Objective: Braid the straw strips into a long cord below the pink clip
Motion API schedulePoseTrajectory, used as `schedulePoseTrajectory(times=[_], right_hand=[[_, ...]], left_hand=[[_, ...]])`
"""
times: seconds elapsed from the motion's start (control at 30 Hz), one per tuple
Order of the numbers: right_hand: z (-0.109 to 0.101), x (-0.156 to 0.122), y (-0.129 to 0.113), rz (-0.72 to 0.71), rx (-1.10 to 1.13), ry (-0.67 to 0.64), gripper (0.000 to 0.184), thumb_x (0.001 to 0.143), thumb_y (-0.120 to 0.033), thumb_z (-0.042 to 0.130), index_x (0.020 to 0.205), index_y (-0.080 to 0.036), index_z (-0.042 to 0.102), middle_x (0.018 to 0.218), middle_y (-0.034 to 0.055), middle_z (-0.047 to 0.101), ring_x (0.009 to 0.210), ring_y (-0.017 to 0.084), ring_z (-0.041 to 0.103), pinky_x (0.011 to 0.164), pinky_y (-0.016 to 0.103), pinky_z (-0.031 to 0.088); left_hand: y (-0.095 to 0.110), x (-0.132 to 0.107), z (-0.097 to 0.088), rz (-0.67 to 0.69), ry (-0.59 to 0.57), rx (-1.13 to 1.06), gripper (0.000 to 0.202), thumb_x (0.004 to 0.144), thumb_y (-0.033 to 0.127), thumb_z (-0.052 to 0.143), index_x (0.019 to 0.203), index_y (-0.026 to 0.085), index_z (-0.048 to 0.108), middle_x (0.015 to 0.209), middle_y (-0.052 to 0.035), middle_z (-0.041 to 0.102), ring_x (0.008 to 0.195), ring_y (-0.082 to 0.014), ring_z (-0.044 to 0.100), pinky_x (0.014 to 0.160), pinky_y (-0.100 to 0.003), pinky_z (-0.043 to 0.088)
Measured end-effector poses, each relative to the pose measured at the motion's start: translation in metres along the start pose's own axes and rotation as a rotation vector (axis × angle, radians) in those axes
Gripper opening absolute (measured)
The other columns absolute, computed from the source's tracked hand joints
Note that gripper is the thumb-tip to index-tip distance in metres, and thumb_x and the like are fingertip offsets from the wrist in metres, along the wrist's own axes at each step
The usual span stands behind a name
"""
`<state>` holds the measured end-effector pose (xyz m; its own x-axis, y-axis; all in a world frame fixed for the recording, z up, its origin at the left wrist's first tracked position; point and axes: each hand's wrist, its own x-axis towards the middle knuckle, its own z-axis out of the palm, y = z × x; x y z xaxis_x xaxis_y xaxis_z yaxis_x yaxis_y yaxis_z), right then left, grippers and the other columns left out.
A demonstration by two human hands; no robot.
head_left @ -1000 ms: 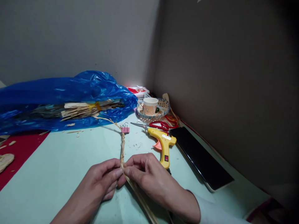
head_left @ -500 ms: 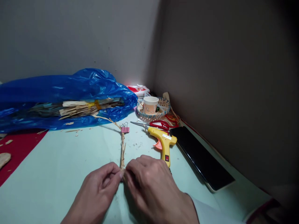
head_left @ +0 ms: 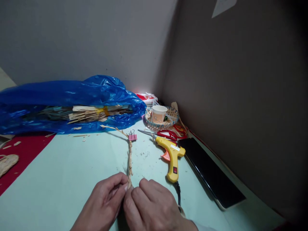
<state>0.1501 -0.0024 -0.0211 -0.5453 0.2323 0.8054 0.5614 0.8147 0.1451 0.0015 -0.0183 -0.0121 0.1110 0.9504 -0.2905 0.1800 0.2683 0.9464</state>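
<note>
One left hand (head_left: 102,200), ours, near, pinching the central braid (head_left: 130,157), seemingly steadying it. One right hand (head_left: 154,207), curled against it; its hold we cannot tell. One glue gun (head_left: 173,154), right, apparently placed within reach. One clip (head_left: 132,137), farther, clamping the braid, probably against unravelling.

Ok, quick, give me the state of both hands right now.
Left hand: closed, pinching the thin tan twisted plant-fibre cord.
Right hand: fingers curled at the cord's near end; what they grip is hidden.
</note>
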Motion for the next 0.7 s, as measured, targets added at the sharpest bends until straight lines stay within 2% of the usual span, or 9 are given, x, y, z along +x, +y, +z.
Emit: schedulePoseTrajectory(times=[0.1,0.2,0.3,0.37,0.47,0.57,0.63,0.7], right_hand=[[0.002,-0.002,-0.002,-0.022,-0.012,0.019,0.027,0.087,-0.005,0.047,0.064,-0.019,0.046,0.054,-0.0024,0.04,0.051,0.013,0.034,0.049,0.029,0.024],[0.003,-0.005,-0.004,-0.022,0.026,-0.021,0.024,0.086,-0.006,0.049,0.066,-0.019,0.049,0.055,-0.0014,0.042,0.053,0.013,0.036,0.049,0.029,0.026],[0.004,-0.009,-0.006,-0.024,0.078,-0.078,0.024,0.087,-0.006,0.048,0.066,-0.019,0.05,0.056,-0.0003,0.045,0.055,0.014,0.04,0.05,0.03,0.028],[0.006,-0.01,-0.008,-0.033,0.105,-0.112,0.026,0.088,-0.006,0.047,0.066,-0.02,0.049,0.056,0.0004,0.047,0.056,0.015,0.042,0.051,0.03,0.029],[0.002,-0.007,-0.009,0.027,0.164,-0.13,0.028,0.089,-0.008,0.046,0.064,-0.019,0.051,0.056,0.0014,0.051,0.057,0.016,0.045,0.052,0.03,0.03],[-0.015,0.005,-0.002,0.254,0.353,-0.27,0.026,0.092,-0.021,0.049,0.068,-0.018,0.059,0.058,0.0017,0.056,0.057,0.015,0.049,0.053,0.029,0.033],[-0.028,0.016,0.007,0.551,0.528,-0.463,0.029,0.094,-0.028,0.049,0.07,-0.019,0.062,0.063,0.0018,0.061,0.062,0.015,0.053,0.055,0.027,0.037],[-0.036,0.024,0.016,0.802,0.62,-0.54,0.028,0.096,-0.029,0.047,0.078,-0.019,0.066,0.075,0.0026,0.066,0.071,0.015,0.059,0.063,0.026,0.041]], left_hand=[[0.002,-0.003,0.002,-0.038,0.035,-0.141,0.021,0.075,0.037,0.069,0.069,0.018,0.061,0.063,0.0041,0.055,0.062,-0.0131,0.048,0.056,-0.022,0.041],[0.006,-0.006,0.005,-0.12,0.046,-0.261,0.022,0.07,0.035,0.075,0.067,0.018,0.063,0.059,0.0056,0.052,0.055,-0.0099,0.042,0.045,-0.017,0.032],[0.01,-0.008,0.006,-0.156,0.031,-0.284,0.025,0.07,0.037,0.076,0.066,0.018,0.061,0.051,0.0088,0.044,0.046,-0.0064,0.032,0.038,-0.016,0.02],[0.011,-0.008,0.006,-0.146,0.035,-0.292,0.03,0.072,0.041,0.074,0.063,0.019,0.056,0.048,0.0101,0.039,0.044,-0.0058,0.028,0.037,-0.016,0.016],[0.01,-0.006,0.005,-0.137,0.045,-0.332,0.035,0.07,0.042,0.076,0.059,0.019,0.053,0.049,0.0096,0.039,0.047,-0.0058,0.031,0.04,-0.015,0.019],[0.008,-0.004,0.003,-0.138,0.024,-0.303,0.031,0.07,0.04,0.076,0.061,0.017,0.057,0.045,0.0114,0.035,0.042,-0.0042,0.025,0.038,-0.017,0.013],[0.008,-0.004,0.001,-0.142,0.011,-0.265,0.029,0.072,0.04,0.075,0.063,0.017,0.059,0.041,0.0127,0.033,0.037,-0.003,0.019,0.037,-0.018,0.008],[0.01,-0.004,0.0,-0.16,0.009,-0.268,0.029,0.073,0.041,0.074,0.064,0.018,0.06,0.039,0.0134,0.033,0.036,-0.0024,0.016,0.037,-0.017,0.006]])
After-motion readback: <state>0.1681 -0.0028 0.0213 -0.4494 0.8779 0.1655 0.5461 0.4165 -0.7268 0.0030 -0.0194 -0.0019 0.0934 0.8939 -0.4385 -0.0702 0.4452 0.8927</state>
